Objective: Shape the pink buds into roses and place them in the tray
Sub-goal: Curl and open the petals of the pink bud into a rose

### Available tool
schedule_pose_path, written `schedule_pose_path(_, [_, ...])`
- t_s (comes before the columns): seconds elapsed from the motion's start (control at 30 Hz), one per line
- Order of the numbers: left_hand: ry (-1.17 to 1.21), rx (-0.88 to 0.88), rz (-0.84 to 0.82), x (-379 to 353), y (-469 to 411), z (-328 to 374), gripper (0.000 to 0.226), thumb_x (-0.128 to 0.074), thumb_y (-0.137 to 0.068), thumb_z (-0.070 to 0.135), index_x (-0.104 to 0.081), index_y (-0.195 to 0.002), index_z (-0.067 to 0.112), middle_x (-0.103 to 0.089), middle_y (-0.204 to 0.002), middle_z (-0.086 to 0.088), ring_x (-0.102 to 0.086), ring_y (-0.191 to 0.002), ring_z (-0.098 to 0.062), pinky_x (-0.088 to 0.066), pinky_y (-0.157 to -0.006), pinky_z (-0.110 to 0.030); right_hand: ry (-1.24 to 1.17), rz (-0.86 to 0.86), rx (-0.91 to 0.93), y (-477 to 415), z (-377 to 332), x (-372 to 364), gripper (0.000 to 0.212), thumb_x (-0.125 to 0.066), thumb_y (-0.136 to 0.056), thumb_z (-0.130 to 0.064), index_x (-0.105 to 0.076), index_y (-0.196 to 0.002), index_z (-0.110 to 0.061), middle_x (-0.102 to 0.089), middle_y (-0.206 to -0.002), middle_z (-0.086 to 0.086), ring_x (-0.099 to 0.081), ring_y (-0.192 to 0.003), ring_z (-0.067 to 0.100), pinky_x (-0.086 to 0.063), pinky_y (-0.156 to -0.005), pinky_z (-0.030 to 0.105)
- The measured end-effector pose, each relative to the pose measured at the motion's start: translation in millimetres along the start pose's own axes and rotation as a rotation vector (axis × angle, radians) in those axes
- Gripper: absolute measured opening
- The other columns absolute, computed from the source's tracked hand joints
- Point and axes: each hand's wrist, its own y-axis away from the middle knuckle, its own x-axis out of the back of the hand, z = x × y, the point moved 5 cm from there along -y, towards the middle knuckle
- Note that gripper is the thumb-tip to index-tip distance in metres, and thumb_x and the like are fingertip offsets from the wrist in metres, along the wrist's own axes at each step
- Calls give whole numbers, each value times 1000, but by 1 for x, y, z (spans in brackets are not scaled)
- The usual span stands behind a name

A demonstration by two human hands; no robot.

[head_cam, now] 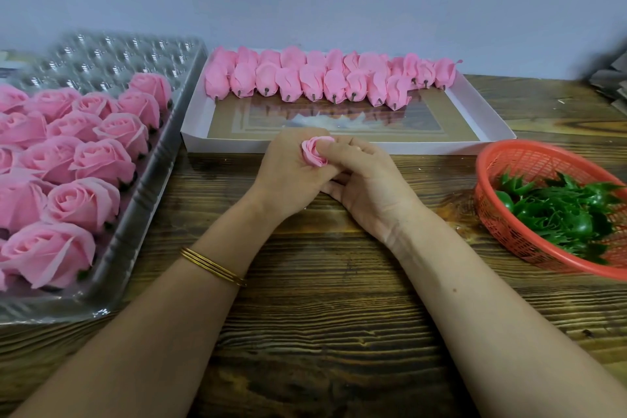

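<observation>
A pink bud [315, 151] sits between both hands at the table's middle, just in front of the white box. My left hand [288, 166] curls round it from the left. My right hand [363, 176] pinches its petals from the right, thumb on top. Only the bud's top shows. Several unshaped pink buds [305, 81] lie in two rows at the far end of the white box [488, 127]. Several finished pink roses [84, 159] fill the near part of the clear plastic tray [142, 210] on the left.
A red plastic basket [488, 180] with green leaf pieces [559, 210] stands at the right. The tray's far cells [112, 58] hold nothing. The wooden table [322, 299] runs toward me under my forearms. A wall stands behind.
</observation>
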Motion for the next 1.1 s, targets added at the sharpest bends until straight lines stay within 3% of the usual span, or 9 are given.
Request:
schedule_pose_path(0.17, [52,23,12,2,0,-4,14,-66,-87,2,-65,-80,-10,-66,-78,-27,-64,-74,-40,-56,-66,-52,-31,-8,-8,0,0,-1,21,-69,-76,-19,-67,-94,-7,-70,-88,8,-66,-87,16,-57,-73,27])
schedule_pose_path(0.27, [147,74,62,4,-1,-8,23,-66,-91,7,-69,-69,12,-70,-66,-2,-68,-62,-15,-59,-60,-31,-127,3,-64,-2,1,-1,26,-57,-86,-28,-66,-99,-8,-67,-90,9,-66,-81,18,-57,-79,32])
schedule_pose_path(0.37, [224,113,94,4,-2,-8,32,-65,-93,13,-72,-63,25,-71,-66,7,-67,-65,-5,-53,-61,-19,-206,-11,-75,-2,-1,0,26,-49,-78,-23,-63,-94,-8,-62,-92,12,-63,-80,23,-53,-84,37])
schedule_pose_path(0.47, [335,128,149,7,-3,-8,21,-66,-92,18,-71,-76,6,-72,-73,-2,-68,-69,-12,-54,-65,-22,-128,-53,-11,-1,-3,0,26,-45,-77,-2,-65,-92,-10,-68,-86,8,-65,-84,22,-52,-90,36])
schedule_pose_path(0.53, [398,142,160,6,-4,-9,31,-67,-91,20,-66,-85,-10,-72,-77,-8,-68,-70,-15,-55,-66,-25,-51,-47,67,-2,-2,-1,39,-50,-74,16,-64,-103,-5,-69,-90,13,-65,-89,25,-50,-95,41])
schedule_pose_path(0.6, [448,170,150,2,-3,-10,27,-67,-91,20,-66,-85,-7,-72,-73,-8,-68,-67,-15,-56,-64,-24,21,2,136,-1,0,-1,51,-59,-71,25,-58,-117,3,-68,-87,15,-65,-88,27,-51,-96,44])
schedule_pose_path(0.77, [494,221,144,-3,-4,-13,17,-68,-91,18,-68,-88,1,-72,-77,-12,-69,-69,-19,-56,-65,-26,174,76,230,0,-1,0,62,-70,-68,23,-55,-124,2,-69,-92,10,-65,-80,16,-56,-81,29])
schedule_pose_path(0.9, [493,235,127,-3,-4,-15,14,-68,-91,16,-71,-83,5,-73,-76,-10,-70,-68,-16,-55,-65,-24,198,116,232,2,0,0,61,-75,-66,19,-53,-120,-1,-68,-89,10,-65,-78,16,-55,-78,30])
schedule_pose_path(1.1, [508,266,69,-2,-3,-14,49,-72,-84,27,-62,-105,-16,-70,-95,-27,-68,-82,-25,-55,-78,-31,183,127,230,3,-2,-1,56,-72,-71,19,-47,-116,-2,-63,-92,21,-60,-74,18,-57,-69,24])
